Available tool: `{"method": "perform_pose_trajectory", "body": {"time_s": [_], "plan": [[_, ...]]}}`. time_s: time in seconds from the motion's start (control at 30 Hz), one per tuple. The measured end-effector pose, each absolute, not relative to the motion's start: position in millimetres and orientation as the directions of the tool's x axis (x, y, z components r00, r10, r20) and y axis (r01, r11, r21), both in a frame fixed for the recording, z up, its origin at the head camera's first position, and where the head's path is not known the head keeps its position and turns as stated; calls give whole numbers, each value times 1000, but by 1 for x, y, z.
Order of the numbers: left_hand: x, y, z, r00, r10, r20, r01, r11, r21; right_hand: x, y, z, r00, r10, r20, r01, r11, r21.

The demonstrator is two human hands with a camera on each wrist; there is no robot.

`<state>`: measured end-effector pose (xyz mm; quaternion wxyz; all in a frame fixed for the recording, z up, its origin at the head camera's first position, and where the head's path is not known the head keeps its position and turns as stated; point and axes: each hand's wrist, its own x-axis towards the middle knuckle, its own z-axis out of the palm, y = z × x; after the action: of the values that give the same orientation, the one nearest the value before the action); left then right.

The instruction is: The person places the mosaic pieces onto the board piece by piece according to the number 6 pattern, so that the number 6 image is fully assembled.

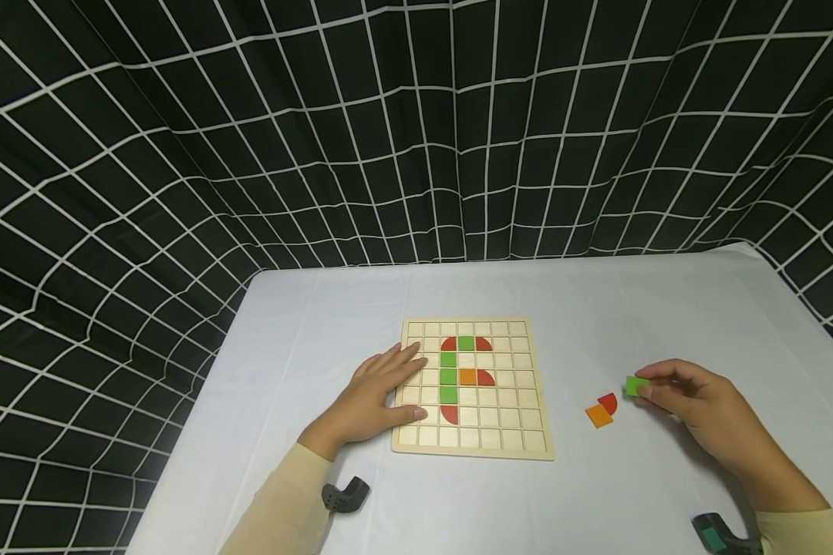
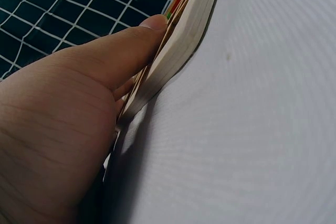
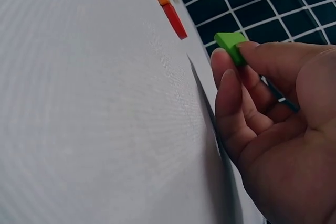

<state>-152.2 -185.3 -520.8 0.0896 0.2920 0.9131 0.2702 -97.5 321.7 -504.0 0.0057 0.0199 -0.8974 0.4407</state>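
Observation:
A wooden grid board (image 1: pixel 500 443) lies on the white table, with green squares, an orange square and red quarter-round tiles set in some of its cells. My left hand (image 1: pixel 375 393) rests on the board's left edge, fingers spread and straight; in the left wrist view its thumb (image 2: pixel 136 45) lies along the rim. To the right of the board, my right hand (image 1: pixel 697 405) pinches a green square tile (image 1: pixel 635 386) between thumb and fingers. The right wrist view shows this green tile (image 3: pixel 230 43) held above the table.
Between the board and my right hand, an orange square tile (image 1: pixel 599 416) and a red quarter-round tile (image 1: pixel 608 403) lie touching on the white tablecloth (image 1: pixel 333 308). Black cloth with a white grid (image 1: pixel 416 154) hangs behind the table. A dark wrist device (image 1: pixel 345 495) sits by the left sleeve.

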Motion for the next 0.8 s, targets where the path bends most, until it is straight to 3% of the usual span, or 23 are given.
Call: {"method": "perform_pose_trajectory", "body": {"time_s": [0.5, 0.8], "plan": [[-152, -185, -519, -814, 581, -14, 481, 687, 545, -97, 314, -501, -998, -42, 37, -54, 563, -825], [-152, -185, -519, -813, 582, -18, 479, 687, 547, -98, 307, -499, -996, -81, 38, -71, 447, -892]]}}
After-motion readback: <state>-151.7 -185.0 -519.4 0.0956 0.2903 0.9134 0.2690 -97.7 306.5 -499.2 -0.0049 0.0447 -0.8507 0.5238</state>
